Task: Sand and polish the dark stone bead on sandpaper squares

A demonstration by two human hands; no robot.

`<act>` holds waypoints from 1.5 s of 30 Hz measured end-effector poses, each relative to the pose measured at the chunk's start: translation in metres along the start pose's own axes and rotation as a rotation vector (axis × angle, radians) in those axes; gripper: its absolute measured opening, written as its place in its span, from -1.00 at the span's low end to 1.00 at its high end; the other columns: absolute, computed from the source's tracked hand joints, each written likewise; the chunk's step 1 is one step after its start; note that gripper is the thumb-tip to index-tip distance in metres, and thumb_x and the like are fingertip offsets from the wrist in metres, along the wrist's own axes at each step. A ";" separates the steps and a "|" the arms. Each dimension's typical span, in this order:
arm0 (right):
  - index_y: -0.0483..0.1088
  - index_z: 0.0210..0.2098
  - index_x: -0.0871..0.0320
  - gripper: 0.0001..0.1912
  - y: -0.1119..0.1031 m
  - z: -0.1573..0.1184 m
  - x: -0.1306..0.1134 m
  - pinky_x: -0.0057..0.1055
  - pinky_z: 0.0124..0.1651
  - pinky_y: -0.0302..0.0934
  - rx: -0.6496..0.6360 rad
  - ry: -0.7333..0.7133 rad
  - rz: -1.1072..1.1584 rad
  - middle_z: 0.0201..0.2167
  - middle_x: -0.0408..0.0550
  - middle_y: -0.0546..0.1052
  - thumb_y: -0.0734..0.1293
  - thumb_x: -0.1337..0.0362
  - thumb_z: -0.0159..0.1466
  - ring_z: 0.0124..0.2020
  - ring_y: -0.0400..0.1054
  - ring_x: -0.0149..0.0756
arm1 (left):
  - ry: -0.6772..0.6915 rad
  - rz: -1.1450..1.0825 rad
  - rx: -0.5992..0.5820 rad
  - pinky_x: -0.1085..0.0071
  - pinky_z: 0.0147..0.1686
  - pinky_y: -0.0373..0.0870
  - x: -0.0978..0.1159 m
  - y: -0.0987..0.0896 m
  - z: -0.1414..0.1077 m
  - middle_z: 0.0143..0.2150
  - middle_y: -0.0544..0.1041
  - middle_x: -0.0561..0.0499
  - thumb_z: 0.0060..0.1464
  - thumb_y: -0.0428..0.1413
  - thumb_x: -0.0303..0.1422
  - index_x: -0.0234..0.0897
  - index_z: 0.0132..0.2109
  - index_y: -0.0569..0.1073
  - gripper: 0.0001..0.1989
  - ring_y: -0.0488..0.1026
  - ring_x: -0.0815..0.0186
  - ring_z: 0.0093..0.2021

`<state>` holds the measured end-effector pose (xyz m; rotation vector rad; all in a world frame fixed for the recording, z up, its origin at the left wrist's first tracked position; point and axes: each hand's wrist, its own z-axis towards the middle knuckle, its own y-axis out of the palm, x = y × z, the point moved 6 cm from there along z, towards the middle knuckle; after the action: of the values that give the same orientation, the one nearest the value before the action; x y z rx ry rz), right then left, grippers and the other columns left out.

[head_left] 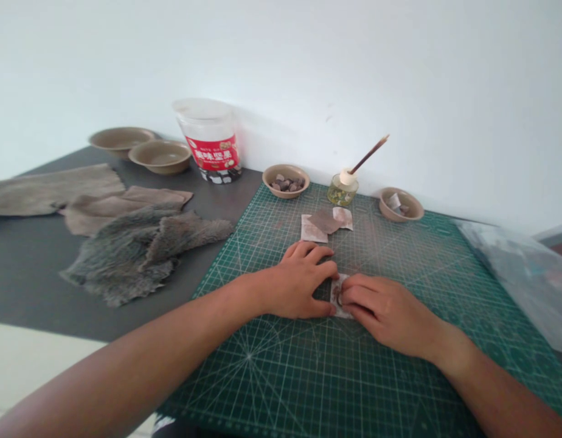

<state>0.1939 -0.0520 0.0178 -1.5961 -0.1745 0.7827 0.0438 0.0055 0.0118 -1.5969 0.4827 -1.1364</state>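
On the green cutting mat [354, 371], my left hand [297, 281] and my right hand [384, 310] meet around a small folded white paper piece [339, 296]. Fingertips of both hands pinch its edges, and a dark brownish bit shows inside the fold. Much of the paper is hidden by my fingers. Beyond my hands, a brown fur-like scrap [324, 221] lies across square white paper pieces [311, 229] on the mat.
Tan bowls hold small dark pieces [286, 180] and pale scraps [401, 204]. A small glass bottle [342, 190] holds a brush. Grey pelts [144, 252] and empty bowls [160, 156] lie left, beside a red-labelled plastic tub [212, 140]. A clear plastic bag [518, 274] lies right.
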 end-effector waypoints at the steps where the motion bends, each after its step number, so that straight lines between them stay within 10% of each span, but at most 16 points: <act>1: 0.45 -0.18 0.09 -0.86 -0.002 0.001 0.003 -0.26 -0.06 0.33 0.044 0.035 -0.016 -0.18 -0.05 0.54 0.24 0.34 0.43 -0.16 0.44 -0.23 | -0.001 -0.001 0.003 -0.15 0.34 0.01 0.000 0.000 0.000 0.37 0.22 -0.10 0.06 0.26 -0.04 -0.11 0.06 0.43 -0.53 0.06 -0.12 0.39; 45: 0.40 -0.21 0.12 -0.86 0.000 0.004 -0.002 -0.40 -0.15 0.21 0.108 0.127 -0.097 -0.21 -0.12 0.49 0.22 0.29 0.45 -0.21 0.40 -0.33 | -0.047 -0.064 -0.027 -0.18 0.35 0.05 -0.009 0.003 -0.001 0.39 0.22 0.00 0.07 0.25 -0.19 -0.04 0.04 0.44 -0.62 0.03 -0.07 0.42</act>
<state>0.1896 -0.0497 0.0190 -1.5185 -0.1153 0.6046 0.0395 0.0106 0.0050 -1.6688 0.4202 -1.1421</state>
